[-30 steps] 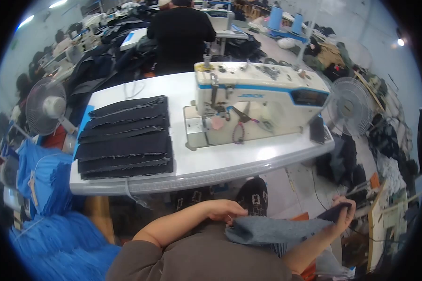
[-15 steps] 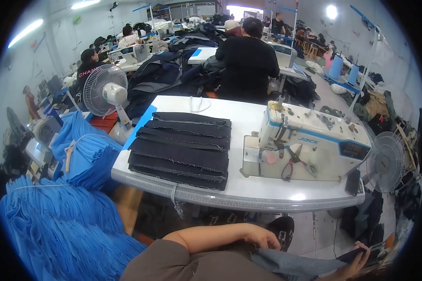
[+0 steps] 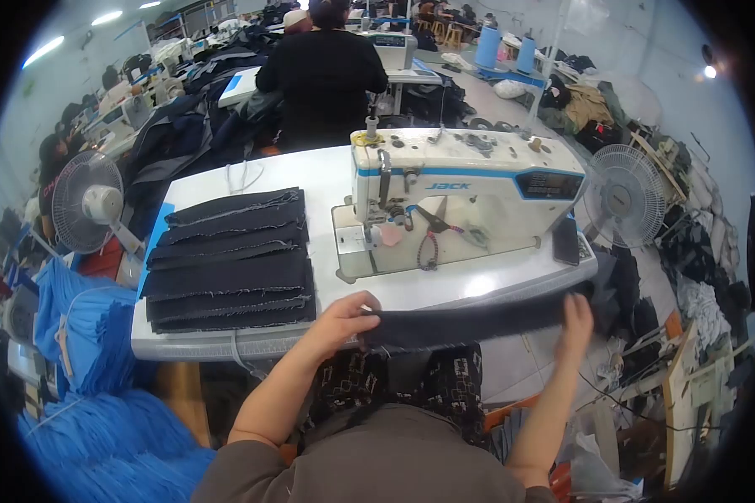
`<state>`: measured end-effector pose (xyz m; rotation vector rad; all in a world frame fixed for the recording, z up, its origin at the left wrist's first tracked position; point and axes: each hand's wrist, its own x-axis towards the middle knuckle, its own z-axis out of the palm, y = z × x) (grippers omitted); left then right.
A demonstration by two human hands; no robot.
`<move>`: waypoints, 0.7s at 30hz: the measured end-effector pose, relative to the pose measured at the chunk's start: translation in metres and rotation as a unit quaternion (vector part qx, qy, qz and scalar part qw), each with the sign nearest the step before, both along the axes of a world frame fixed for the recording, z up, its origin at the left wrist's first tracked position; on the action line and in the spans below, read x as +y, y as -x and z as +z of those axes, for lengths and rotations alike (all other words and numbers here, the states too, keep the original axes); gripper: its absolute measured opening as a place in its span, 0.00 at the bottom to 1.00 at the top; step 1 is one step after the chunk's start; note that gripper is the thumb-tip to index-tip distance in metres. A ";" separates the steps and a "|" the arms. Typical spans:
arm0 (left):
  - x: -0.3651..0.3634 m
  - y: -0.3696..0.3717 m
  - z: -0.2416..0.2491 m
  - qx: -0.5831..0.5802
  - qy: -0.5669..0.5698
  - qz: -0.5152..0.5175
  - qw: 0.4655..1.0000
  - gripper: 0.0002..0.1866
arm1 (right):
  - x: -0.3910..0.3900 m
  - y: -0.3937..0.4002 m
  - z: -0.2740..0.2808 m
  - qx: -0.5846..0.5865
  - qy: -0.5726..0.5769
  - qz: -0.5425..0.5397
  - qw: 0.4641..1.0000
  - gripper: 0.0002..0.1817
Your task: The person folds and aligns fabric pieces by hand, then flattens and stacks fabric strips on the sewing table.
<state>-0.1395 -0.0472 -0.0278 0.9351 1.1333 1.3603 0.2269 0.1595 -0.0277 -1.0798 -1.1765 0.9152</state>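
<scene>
Between my two hands a long dark denim strip (image 3: 470, 325) is stretched along the front edge of the sewing table. My left hand (image 3: 349, 320) pinches its left end, close to the stacked pieces. Near the right end, my right hand (image 3: 576, 325) grips the strip, with some fabric trailing past it. On the table's left half lies a stack of folded dark denim pieces (image 3: 226, 272) with frayed edges. Behind the strip stands a white and blue sewing machine (image 3: 470, 172). Thread snips (image 3: 430, 243) and pliers-like tools rest on its bed.
A phone (image 3: 565, 243) lies at the table's right corner. Fans stand on the left (image 3: 88, 201) and right (image 3: 625, 197). Bundles of blue fabric (image 3: 109, 436) fill the lower left. A person in black (image 3: 319, 84) sits ahead. Fabric heaps line the right side.
Both hands have come up from my lap to the table's front edge, drawing the strip out lengthwise. The dark side now shows instead of the grey one. My view has turned right.
</scene>
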 end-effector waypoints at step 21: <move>0.054 -0.032 -0.017 0.663 -0.237 -0.101 0.703 0.38 | 0.085 0.074 -0.038 -0.445 -0.131 0.088 0.882 0.18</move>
